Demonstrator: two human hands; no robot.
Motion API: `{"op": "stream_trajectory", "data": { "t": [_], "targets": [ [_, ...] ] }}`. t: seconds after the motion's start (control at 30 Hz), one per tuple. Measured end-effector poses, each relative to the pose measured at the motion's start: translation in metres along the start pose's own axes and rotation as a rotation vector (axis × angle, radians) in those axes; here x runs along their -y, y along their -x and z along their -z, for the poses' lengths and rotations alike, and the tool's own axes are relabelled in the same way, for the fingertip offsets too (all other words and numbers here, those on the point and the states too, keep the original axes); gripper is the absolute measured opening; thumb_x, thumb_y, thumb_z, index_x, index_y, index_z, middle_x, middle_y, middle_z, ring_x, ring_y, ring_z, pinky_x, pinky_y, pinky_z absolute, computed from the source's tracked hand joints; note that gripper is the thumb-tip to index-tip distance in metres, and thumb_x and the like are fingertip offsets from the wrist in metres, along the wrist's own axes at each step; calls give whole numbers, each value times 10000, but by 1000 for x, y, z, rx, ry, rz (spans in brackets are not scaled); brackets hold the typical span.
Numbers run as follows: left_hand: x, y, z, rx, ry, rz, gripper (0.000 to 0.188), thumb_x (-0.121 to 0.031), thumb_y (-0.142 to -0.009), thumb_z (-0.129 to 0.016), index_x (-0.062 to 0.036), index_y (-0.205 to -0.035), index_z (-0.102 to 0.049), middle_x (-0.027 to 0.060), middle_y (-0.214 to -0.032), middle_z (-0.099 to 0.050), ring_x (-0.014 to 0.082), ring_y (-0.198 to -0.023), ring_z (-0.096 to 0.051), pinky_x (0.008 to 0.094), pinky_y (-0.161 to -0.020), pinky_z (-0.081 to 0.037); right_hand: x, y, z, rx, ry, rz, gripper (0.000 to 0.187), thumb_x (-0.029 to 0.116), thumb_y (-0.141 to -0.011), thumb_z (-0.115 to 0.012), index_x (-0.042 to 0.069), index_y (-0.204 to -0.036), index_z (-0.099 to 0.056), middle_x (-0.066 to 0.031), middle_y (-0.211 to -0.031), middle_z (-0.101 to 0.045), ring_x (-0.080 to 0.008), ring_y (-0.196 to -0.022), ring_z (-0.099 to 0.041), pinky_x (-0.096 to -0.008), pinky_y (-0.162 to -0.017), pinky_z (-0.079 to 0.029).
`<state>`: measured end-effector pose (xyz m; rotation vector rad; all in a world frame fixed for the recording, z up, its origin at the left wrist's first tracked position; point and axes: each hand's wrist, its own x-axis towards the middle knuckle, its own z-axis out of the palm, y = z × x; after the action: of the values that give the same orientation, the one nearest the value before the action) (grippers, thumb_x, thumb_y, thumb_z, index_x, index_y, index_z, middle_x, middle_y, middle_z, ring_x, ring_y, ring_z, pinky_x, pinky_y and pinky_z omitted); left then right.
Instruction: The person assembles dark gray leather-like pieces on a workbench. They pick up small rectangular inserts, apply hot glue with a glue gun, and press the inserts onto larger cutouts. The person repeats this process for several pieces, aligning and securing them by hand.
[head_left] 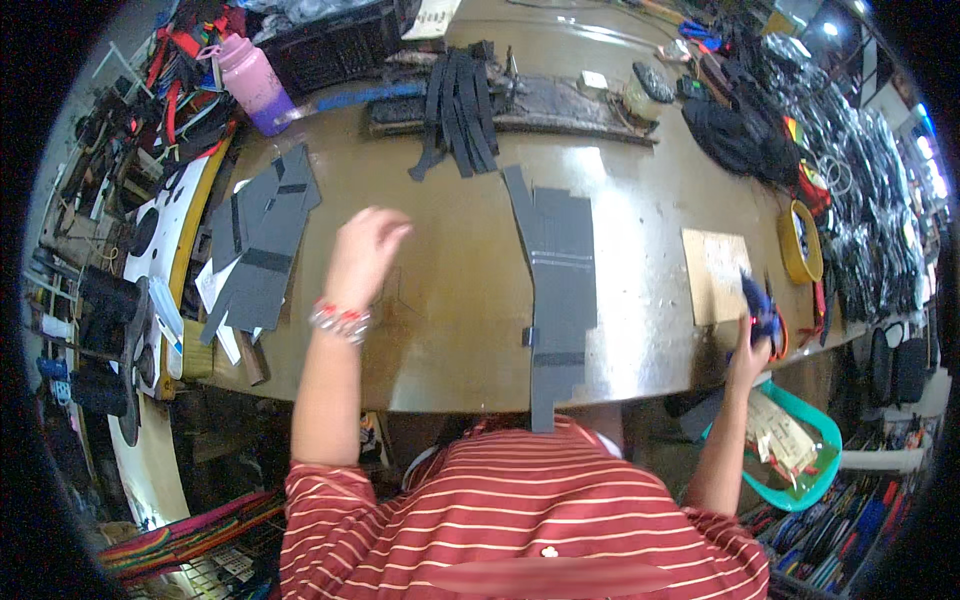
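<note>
My left hand (368, 250) hovers over the left part of the table, its fingers loosely curved and apart, with nothing visible in them. To its left lie overlapping dark grey flat pieces (275, 230). My right hand (750, 357) is at the table's right edge, closed around a dark blue object (760, 305) with an orange part beside it; its exact kind is hard to make out. In front of me, between the hands, a stack of long dark grey strips and panels (563, 290) runs from mid-table past the near edge. Behind it hang black strips (460, 110) over a dark bar.
A brown cardboard sheet (712, 275) and a yellow tape roll (800, 243) lie on the right. Below the right edge is a teal basket (832, 465) with papers. A pink and purple bottle (250, 85) stands far left; shiny plastic bags (860, 190) pile up on the right.
</note>
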<state>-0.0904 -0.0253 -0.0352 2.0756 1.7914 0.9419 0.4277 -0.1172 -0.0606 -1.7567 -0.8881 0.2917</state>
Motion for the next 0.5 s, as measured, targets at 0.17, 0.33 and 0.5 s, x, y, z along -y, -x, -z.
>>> {"op": "stream_trajectory", "data": {
  "t": [0.17, 0.33, 0.5],
  "targets": [
    [55, 29, 30, 70, -246, 278, 243, -136, -760, -706, 5, -938, -618, 157, -862, -617, 307, -836, -618, 380, -722, -490, -57, 5, 29, 8, 721, 232, 564, 492, -865, -574, 0, -1137, -537, -197, -981, -559, -372, -977, -522, -440, -871, -393],
    [52, 24, 40, 9, -169, 269, 186, -103, -783, -687, 7, -913, -613, 121, -850, -613, 196, -771, -618, 303, -699, -493, -9, 70, 3, -131, 238, 416, 285, 183, -853, -621, 3, -1069, -574, -150, -938, -550, -265, -908, -546, -330, -805, -426],
    [-36, -7, 7, 234, 392, -6, 151, -138, -852, -628, -25, -952, -627, 47, -913, -620, 129, -758, -607, 269, -689, -502, 80, 75, -73, 565, -1, 537, 181, 38, -790, -654, 11, -968, -665, -88, -835, -622, -172, -749, -588, -283, -723, -470]
  ]
}}
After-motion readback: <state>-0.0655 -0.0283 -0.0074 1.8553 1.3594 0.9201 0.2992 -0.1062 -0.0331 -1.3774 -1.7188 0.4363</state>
